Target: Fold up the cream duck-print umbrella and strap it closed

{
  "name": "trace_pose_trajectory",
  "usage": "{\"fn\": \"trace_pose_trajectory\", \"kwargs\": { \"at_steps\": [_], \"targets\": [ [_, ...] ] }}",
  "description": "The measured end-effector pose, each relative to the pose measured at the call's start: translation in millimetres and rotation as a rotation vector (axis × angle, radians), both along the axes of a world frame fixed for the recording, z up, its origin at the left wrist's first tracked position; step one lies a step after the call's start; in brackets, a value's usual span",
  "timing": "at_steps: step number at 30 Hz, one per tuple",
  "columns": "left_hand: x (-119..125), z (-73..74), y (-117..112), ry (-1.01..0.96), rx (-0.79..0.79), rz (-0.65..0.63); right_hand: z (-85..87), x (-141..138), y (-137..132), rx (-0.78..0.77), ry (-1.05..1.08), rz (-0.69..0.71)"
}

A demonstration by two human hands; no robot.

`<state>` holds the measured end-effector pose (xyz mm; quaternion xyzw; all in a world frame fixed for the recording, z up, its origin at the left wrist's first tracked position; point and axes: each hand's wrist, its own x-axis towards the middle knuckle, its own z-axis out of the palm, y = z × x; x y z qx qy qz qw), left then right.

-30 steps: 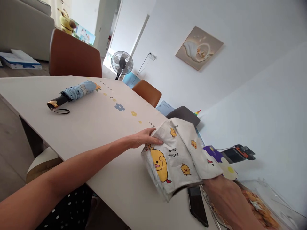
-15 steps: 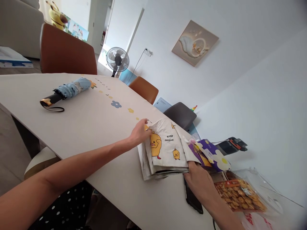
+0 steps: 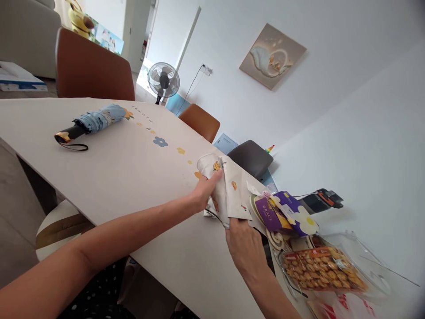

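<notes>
An off-white folded cloth [image 3: 238,195] printed with small yellow ducks lies on the table, doubled over in layers. My left hand [image 3: 206,190] is closed on its left part, thumb on top, and that side bulges up in a rounded fold. At the near edge, my right hand [image 3: 245,243] has its fingers tucked under the right flap, so the fingertips are hidden. A dark phone [image 3: 267,252] shows partly behind my right hand. Farther left on the table rests a folded light-blue umbrella [image 3: 99,120] with a black handle and wrist strap.
Right of the cloth stand a purple box [image 3: 288,210], a packet of round brown snacks [image 3: 327,270] and a clear plastic container [image 3: 368,261]. The white table [image 3: 139,177] carries a flower print. Chairs [image 3: 94,68] and a fan [image 3: 164,79] stand beyond it.
The cloth's right part has been folded leftward, covering the large duck print. My right hand has moved left with it, and my left hand has shifted slightly right. More of the purple box shows.
</notes>
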<state>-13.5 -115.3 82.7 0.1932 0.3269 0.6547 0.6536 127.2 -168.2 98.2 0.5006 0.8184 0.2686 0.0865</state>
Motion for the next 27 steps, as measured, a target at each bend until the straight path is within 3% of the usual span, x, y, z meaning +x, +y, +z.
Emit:
{"fn": "trace_pose_trajectory", "kwargs": {
  "at_steps": [5, 11, 13, 15, 18, 20, 22, 25, 26, 27],
  "targets": [
    [-28.3, 0.1, 12.9, -0.189, -0.051, -0.026, -8.1, -19.4, -16.2, -0.198, 0.234, -0.062],
    [-44.8, -7.4, 19.0, -0.23, -0.077, -0.074, -26.4, -38.1, -29.3, -0.399, 0.802, -0.045],
    [-47.0, -7.4, 19.2, -0.206, -0.076, -0.078, -25.5, -36.6, -32.5, -0.539, 0.962, -0.08],
    [-47.6, -5.8, 18.1, -0.198, -0.067, -0.113, -18.5, -30.3, -33.6, -0.573, 1.083, -0.1],
    [-45.5, -2.5, 14.8, -0.206, -0.036, -0.155, -4.7, -18.0, -28.3, -0.406, 1.268, -0.161],
    [-42.8, -0.8, 12.6, -0.194, -0.007, -0.134, -0.2, -12.8, -21.7, -0.429, 1.385, -0.219],
    [-40.6, -0.4, 11.6, -0.18, 0.01, -0.112, -1.5, -12.6, -17.0, -0.382, 1.525, -0.183],
    [-40.5, -2.7, 12.1, -0.192, -0.004, -0.151, -8.3, -21.8, -22.8, 0.0, 1.51, 0.021],
    [-41.4, -4.1, 12.1, -0.179, 0.0, -0.171, -9.8, -26.4, -28.8, 0.087, 1.381, 0.138],
    [-42.7, -5.7, 11.7, -0.153, 0.014, -0.187, -10.2, -31.1, -36.2, 0.065, 1.204, 0.296]
  ]
}}
